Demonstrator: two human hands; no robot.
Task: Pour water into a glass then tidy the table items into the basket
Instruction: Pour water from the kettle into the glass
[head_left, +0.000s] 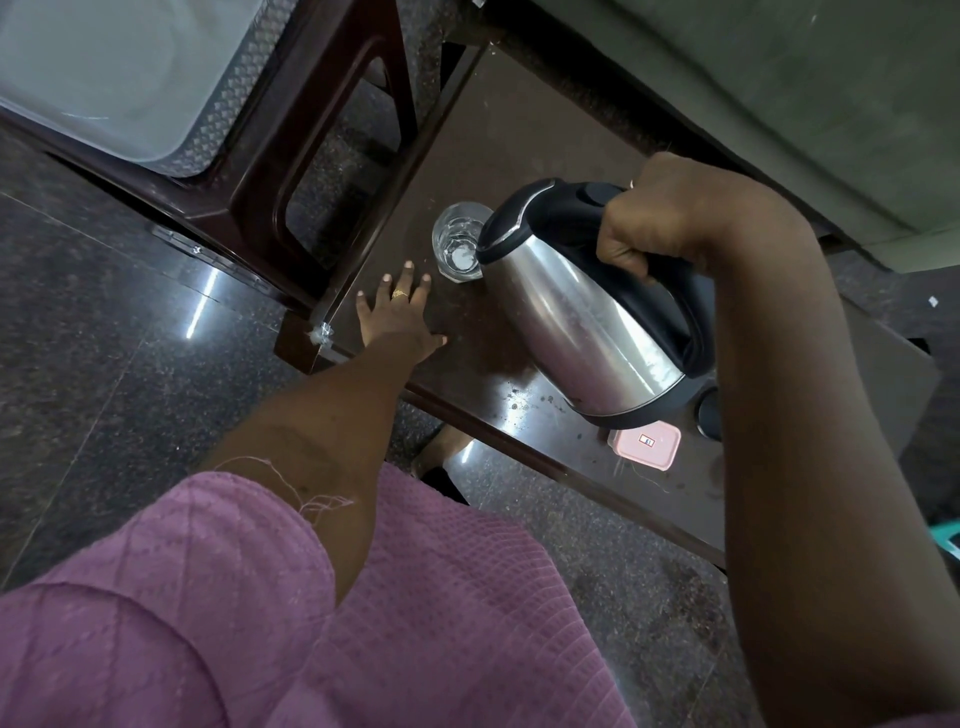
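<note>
A steel kettle (566, 317) with a black lid and handle is tilted, its spout over a clear glass (457, 244) on the dark brown table (519, 135). My right hand (670, 223) is closed around the kettle's handle. A little water shows in the bottom of the glass. My left hand (402, 312) lies flat on the table just in front of the glass, fingers spread, a ring on one finger, not touching the glass.
A small pink lidded box (644, 444) and a dark round object (709, 413) sit on the table under the kettle's base. A dark plastic stool (311, 171) holding a translucent tub (104, 73) stands left of the table. Polished stone floor surrounds it.
</note>
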